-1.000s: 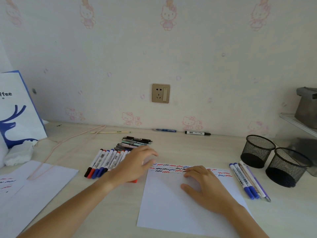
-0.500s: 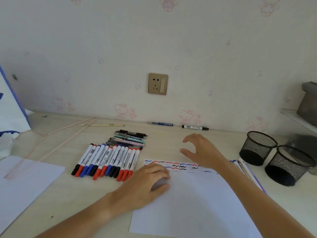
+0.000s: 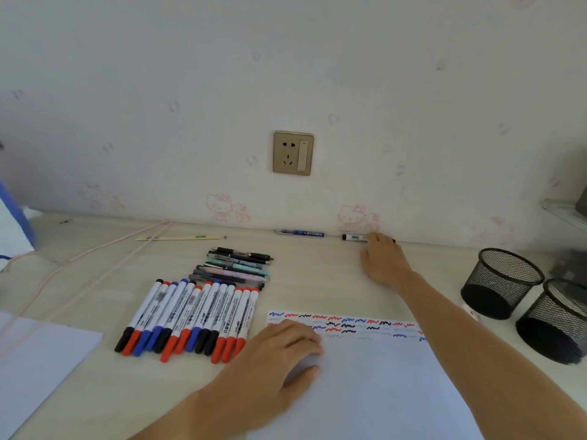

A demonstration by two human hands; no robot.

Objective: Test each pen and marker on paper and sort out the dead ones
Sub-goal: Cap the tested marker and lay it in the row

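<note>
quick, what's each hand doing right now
Left hand: open, fingers resting flat on the test paper.
Right hand: reaching to the black marker by the wall, fingers over it; whether it grips cannot be told.

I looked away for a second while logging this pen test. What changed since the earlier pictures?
The right hand left the test paper and reached back to the black marker by the wall, fingers now on it. The left hand moved off the marker row onto the paper. Markers and mesh cups stayed put.

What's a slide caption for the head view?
Right hand reaches the black marker by the wall; left hand steadies the test paper.
</note>
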